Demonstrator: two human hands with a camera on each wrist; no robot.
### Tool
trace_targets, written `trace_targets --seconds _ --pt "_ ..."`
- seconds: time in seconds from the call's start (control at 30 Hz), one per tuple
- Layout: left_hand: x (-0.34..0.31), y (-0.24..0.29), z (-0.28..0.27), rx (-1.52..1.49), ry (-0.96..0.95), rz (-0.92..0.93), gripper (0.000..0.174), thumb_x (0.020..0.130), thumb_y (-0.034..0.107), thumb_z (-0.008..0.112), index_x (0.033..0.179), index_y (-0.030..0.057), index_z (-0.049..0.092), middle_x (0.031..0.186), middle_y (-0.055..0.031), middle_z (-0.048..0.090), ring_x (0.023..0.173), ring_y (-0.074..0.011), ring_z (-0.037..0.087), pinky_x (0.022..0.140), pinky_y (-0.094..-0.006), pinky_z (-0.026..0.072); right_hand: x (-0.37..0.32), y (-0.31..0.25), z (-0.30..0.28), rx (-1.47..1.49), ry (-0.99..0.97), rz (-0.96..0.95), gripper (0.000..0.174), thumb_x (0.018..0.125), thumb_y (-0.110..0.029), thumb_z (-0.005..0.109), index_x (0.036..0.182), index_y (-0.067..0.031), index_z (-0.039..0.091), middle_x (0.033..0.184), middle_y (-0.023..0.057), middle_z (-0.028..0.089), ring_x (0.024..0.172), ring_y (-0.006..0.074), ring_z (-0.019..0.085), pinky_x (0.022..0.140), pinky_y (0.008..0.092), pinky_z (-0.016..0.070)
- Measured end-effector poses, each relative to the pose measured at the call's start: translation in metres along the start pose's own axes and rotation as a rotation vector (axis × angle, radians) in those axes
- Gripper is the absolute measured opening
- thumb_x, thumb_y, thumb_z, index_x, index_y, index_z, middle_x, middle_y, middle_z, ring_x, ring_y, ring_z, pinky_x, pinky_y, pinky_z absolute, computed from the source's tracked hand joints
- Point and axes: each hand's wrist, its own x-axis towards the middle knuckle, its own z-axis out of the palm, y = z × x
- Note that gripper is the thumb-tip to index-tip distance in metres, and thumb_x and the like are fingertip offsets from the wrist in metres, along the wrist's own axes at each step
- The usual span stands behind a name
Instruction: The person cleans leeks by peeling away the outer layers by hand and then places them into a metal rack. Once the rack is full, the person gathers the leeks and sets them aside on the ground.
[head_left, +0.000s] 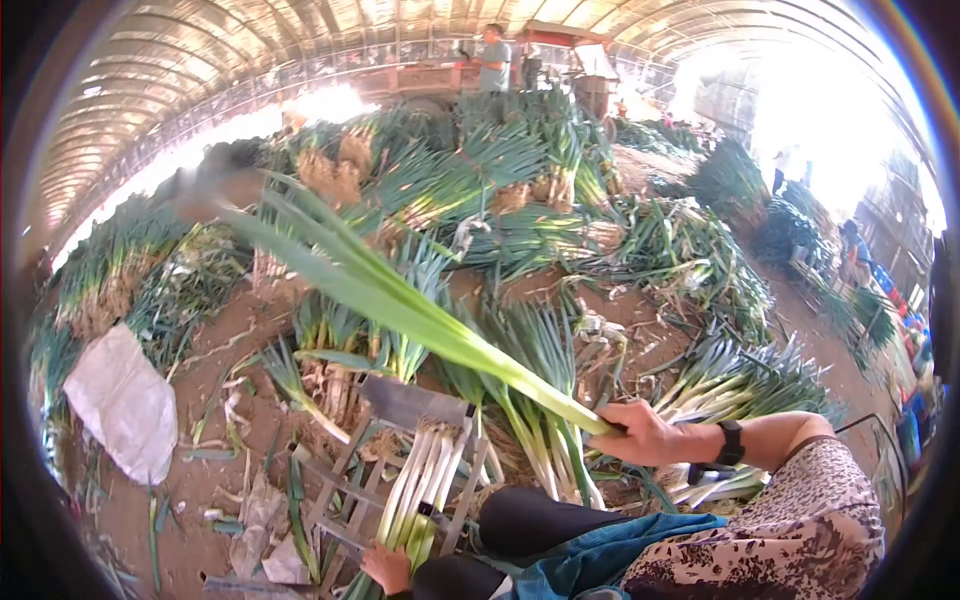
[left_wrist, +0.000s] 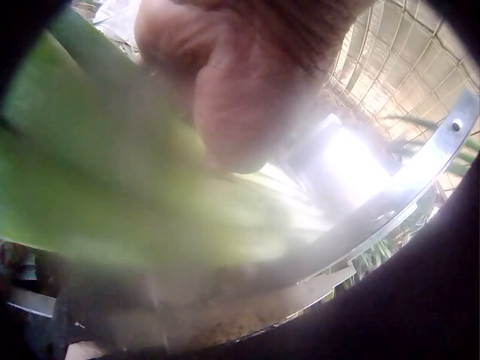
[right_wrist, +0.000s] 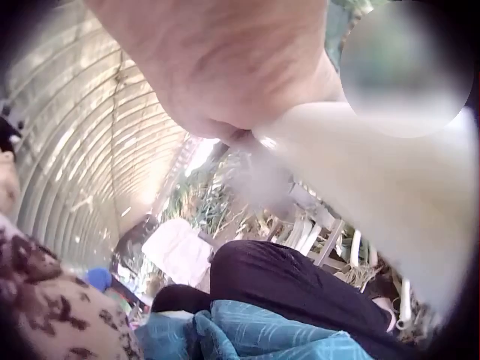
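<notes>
My right hand (head_left: 640, 432) grips the pale lower end of a long green onion (head_left: 430, 325), held up across the front of me in the head view. Its green leaves spread to the upper left, and the pale shaft (right_wrist: 367, 165) fills the right side of the right wrist view. At the bottom of the head view, my left hand (head_left: 388, 568) holds the green part of a row of green onions (head_left: 415, 480). These lie on a metal rack (head_left: 345, 485), their roots against its upright plate (head_left: 400, 400). Blurred leaves (left_wrist: 97, 172) lie under that hand in the left wrist view.
Piles of green onions (head_left: 690, 250) cover the dirt floor ahead, and loose ones (head_left: 540, 430) lie just beyond my knees (head_left: 540, 520). A white sack (head_left: 125, 405) lies at the left. A person (head_left: 494, 65) stands far back under the arched roof.
</notes>
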Motion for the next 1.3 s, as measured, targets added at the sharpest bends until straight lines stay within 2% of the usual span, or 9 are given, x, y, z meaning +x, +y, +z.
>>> trace_targets --seconds 0.07,0.2,0.27,0.33,0.53,0.77,1.13,1.2,1.3 --pt "0.0 0.002 0.007 -0.068 0.018 -0.065 0.055 0.079 0.049 0.063 0.113 0.0059 0.06 0.1 -0.012 0.066 0.093 -0.0304 0.061 0.077 -0.044 0.0453 0.04 -0.039 0.013 -0.07 -0.075 -0.143 0.025 0.081 -0.018 0.071 0.089 0.002 0.058 0.058 0.0133 0.052 0.05 0.0194 0.055 0.048 0.0351 0.0429" --pt "-0.005 0.007 0.01 0.008 0.166 0.006 0.038 0.084 0.047 0.057 0.079 0.0115 0.068 0.086 -0.0098 0.066 0.083 -0.0265 0.062 0.068 -0.042 0.0461 0.132 -0.04 0.116 -0.195 0.115 -0.804 0.029 0.079 -0.018 0.071 0.1 -0.0023 0.059 0.079 0.0106 0.064 0.06 0.0237 0.063 0.051 0.0359 0.0482" --pt "-0.006 0.01 -0.007 -0.177 0.063 -0.075 0.05 0.078 0.043 0.066 0.111 0.007 0.058 0.102 -0.0154 0.062 0.097 -0.0306 0.058 0.081 -0.0454 0.0434 0.163 -0.045 0.172 -0.376 0.017 -0.988 0.034 0.076 -0.018 0.071 0.105 -0.0048 0.057 0.085 0.0085 0.065 0.065 0.0241 0.064 0.053 0.0362 0.0504" --pt "-0.005 0.013 -0.009 -0.264 0.07 -0.145 0.065 0.076 0.039 0.07 0.127 0.004 0.053 0.111 -0.0194 0.06 0.106 -0.0342 0.055 0.09 -0.0476 0.0407 0.194 -0.054 0.228 0.043 -0.295 -0.923 0.038 0.073 -0.02 0.075 0.104 -0.0042 0.059 0.084 0.0125 0.065 0.072 0.0285 0.066 0.061 0.0387 0.0511" --pt "-0.006 0.017 -0.034 -0.303 0.027 -0.219 0.065 0.077 0.037 0.069 0.128 0.0011 0.051 0.121 -0.0196 0.056 0.115 -0.0345 0.051 0.097 -0.0469 0.0361 0.23 -0.011 0.365 -0.082 -0.76 -0.959 0.028 0.074 -0.024 0.071 0.096 -0.0094 0.061 0.079 0.0099 0.063 0.07 0.032 0.063 0.062 0.0417 0.0497" --pt "-0.002 0.021 -0.031 -0.286 0.035 -0.184 0.065 0.078 0.035 0.068 0.129 -0.0018 0.05 0.117 -0.0203 0.056 0.112 -0.035 0.051 0.097 -0.0453 0.0372 0.225 0.074 0.437 -0.16 -0.701 -0.777 0.026 0.081 -0.026 0.065 0.103 -0.0123 0.066 0.088 0.0095 0.06 0.091 0.0293 0.06 0.08 0.0409 0.0471" --pt "-0.002 0.019 -0.032 -0.246 0.031 -0.172 0.06 0.079 0.032 0.067 0.125 -0.0036 0.052 0.118 -0.0228 0.056 0.109 -0.0371 0.052 0.096 -0.0457 0.0401 0.234 0.085 0.454 -0.106 -0.8 -0.639 0.03 0.085 -0.032 0.062 0.103 -0.0091 0.069 0.084 0.0158 0.064 0.08 0.0363 0.061 0.075 0.0445 0.0483" --pt "-0.002 0.013 -0.026 -0.291 0.166 -0.116 0.054 0.081 0.031 0.066 0.122 -0.002 0.053 0.109 -0.0221 0.06 0.099 -0.0376 0.059 0.089 -0.045 0.0455 0.231 0.088 0.457 -0.094 -0.694 -0.645 0.028 0.083 -0.031 0.063 0.101 -0.0098 0.07 0.086 0.0147 0.064 0.085 0.0344 0.061 0.078 0.0431 0.0482" --pt "0.007 0.001 -0.035 -0.528 0.035 -0.24 0.05 0.081 0.028 0.066 0.121 -0.0003 0.054 0.095 -0.0207 0.065 0.085 -0.0378 0.063 0.077 -0.0452 0.0502 0.222 0.081 0.452 -0.066 -0.666 -0.54 0.028 0.079 -0.028 0.066 0.099 -0.0094 0.071 0.089 0.0125 0.065 0.09 0.0313 0.061 0.082 0.0409 0.0479"
